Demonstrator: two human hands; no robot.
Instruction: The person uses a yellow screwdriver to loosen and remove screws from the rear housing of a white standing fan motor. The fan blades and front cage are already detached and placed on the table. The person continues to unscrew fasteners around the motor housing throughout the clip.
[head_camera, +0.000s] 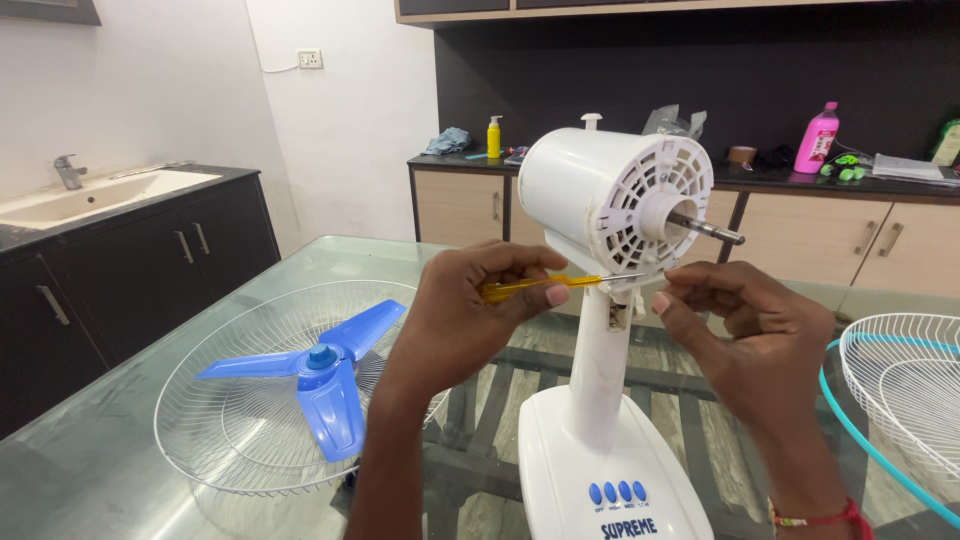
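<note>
A white table fan body (600, 400) stands on the glass table (130, 430) without blade or guards, its bare metal shaft (708, 230) sticking out to the right of the round motor housing (600, 190). My left hand (470, 300) grips a yellow-handled screwdriver (530, 288), whose tip reaches the neck joint just under the motor housing. My right hand (745, 335) hovers beside that joint, fingers curled and pinched together, with nothing visible in them.
A white wire guard (200, 440) lies on the glass at left with the blue three-wing fan blade (325, 370) inside it. Another wire guard with a teal rim (900, 400) lies at right. Dark cabinets with a sink (90, 195) and a counter with bottles stand behind.
</note>
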